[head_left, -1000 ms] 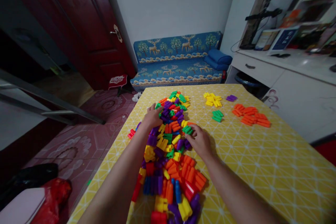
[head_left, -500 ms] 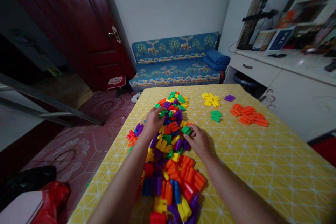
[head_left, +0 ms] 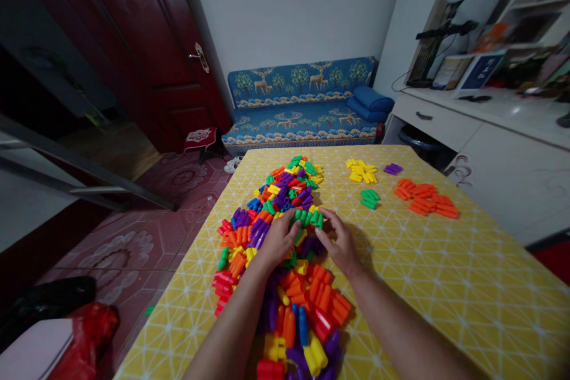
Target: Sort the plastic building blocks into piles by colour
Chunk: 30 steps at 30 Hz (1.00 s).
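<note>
Over the middle of a long heap of coloured plastic building blocks (head_left: 323, 294), my two hands are close together. My left hand (head_left: 279, 238) is closed on the left end of some green plastic blocks (head_left: 308, 218). Thumb and fingers of my right hand (head_left: 339, 242) grip the right end of the same green row. Whether these pieces are joined or only side by side, I cannot tell. Orange, red, purple, yellow and blue blocks lie beneath and around both hands.
Right of the heap, sorted groups lie on the yellow patterned tablecloth (head_left: 427, 273): yellow blocks (head_left: 361, 171), purple blocks (head_left: 393, 169), green blocks (head_left: 369, 198) and orange blocks (head_left: 426, 198). A blue sofa (head_left: 303, 107) stands beyond the table, a white cabinet (head_left: 507, 160) at right.
My left hand has come back from the heap's far left towards my right hand and now holds green blocks against those in the right. My right hand stays nearly in place.
</note>
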Available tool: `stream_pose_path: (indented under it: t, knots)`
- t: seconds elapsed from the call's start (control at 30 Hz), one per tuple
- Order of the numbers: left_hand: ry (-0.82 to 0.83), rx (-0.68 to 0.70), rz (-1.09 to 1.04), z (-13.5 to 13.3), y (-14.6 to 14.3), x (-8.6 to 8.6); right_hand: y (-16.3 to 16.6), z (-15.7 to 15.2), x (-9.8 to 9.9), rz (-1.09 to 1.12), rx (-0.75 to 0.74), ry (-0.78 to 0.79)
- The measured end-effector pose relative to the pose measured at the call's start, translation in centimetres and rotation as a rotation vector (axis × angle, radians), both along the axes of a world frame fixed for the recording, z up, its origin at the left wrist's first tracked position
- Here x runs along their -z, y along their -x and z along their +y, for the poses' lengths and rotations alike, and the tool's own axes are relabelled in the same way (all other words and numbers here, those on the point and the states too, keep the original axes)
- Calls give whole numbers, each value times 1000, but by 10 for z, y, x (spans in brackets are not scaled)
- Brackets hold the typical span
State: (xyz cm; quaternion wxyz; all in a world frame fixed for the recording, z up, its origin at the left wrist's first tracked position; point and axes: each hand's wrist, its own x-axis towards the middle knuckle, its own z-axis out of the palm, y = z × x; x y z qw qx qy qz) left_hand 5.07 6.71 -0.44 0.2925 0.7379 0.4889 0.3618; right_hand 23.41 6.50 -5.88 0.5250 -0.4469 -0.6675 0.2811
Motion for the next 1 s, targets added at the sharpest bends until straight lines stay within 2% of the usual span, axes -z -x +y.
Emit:
stream_pose_path:
  t: [0.17, 0.27, 0.37, 0.47, 0.57, 0.67, 0.73, 0.8, 0.87, 0.93, 1.0]
  knots:
    - [-45, 132, 73, -4, -2, 3, 1, -1, -2, -129, -85, -64]
    - [-66, 128, 106, -5, -2, 4, 2, -1, 0, -142, -58, -111]
    - [-62, 70, 77, -5, -2, 4, 5, 0, 2, -86, 34, -111]
    - [-46, -40, 27, -4, 0, 6, -2, 5, 3, -46, 246, -42]
    - [-26, -84, -5, -3, 2, 7, -29, 13, 0, -298, 492, 21]
    - [-29, -71, -9, -4, 3, 8, -74, 20, -2, -659, 660, 113]
    - [-31, -61, -5, -4, 3, 8, -103, 23, 2, -762, 759, 206]
    - [-28, -59, -2, -3, 3, 8, -125, 25, 7, -737, 833, 209]
    - [-24, -66, 0, -3, 3, 8, -137, 28, 13, -637, 856, 99]
    - [-20, -69, 0, -2, 3, 8, -143, 31, 19, -548, 823, 4]
    - [-22, -71, 1, -2, 3, 8, -144, 34, 23, -515, 782, -16]
